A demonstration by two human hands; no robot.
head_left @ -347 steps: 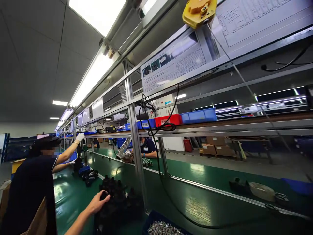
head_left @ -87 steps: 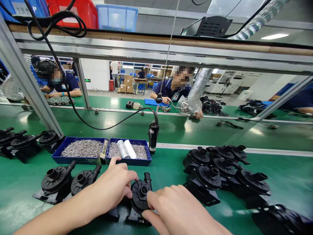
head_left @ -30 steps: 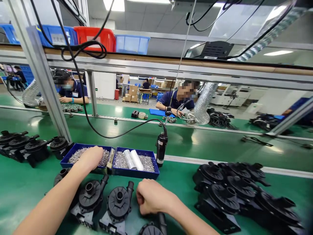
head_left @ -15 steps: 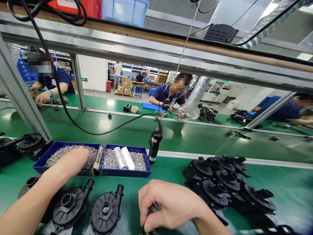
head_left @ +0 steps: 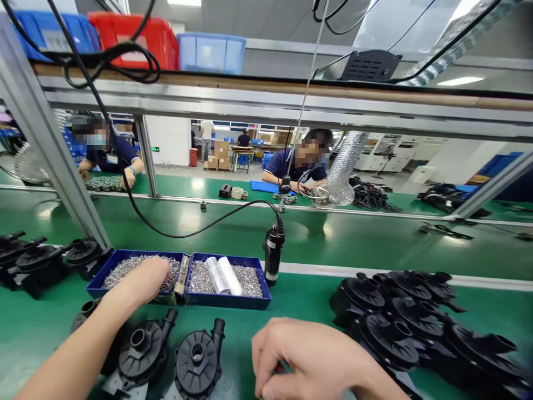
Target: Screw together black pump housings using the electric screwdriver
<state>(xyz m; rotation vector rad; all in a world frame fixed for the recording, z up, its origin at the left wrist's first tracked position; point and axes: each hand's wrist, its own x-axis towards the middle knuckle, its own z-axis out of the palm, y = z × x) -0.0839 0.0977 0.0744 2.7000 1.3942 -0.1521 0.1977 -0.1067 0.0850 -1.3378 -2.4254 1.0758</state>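
While the left hand [head_left: 152, 278] is in the screws [head_left: 120, 272] in that blue bin [head_left: 95, 290] — picking step, I'd guess — and the right hand [head_left: 297, 355] curls beside a black housing [head_left: 195, 366], can't tell either grip, but next probably needs a light pinch.

Bench [head_left: 300, 294]: screw tray [head_left: 96, 293] left, parts tray [head_left: 225, 301] beside it right, two rolls [head_left: 230, 276] lying in the latter. Left hand [head_left: 152, 278] over the screws [head_left: 125, 269]. Driver [head_left: 273, 253] hangs by parts tray's right end. Near pumps [head_left: 197, 364] before trays; right hand [head_left: 300, 355] to their right. Pump cluster [head_left: 387, 339] farther right; pump row [head_left: 37, 260] far left, by post [head_left: 62, 150]. Behind: two workers [head_left: 297, 161]. Bins [head_left: 133, 41] on shelf [head_left: 291, 100] above.
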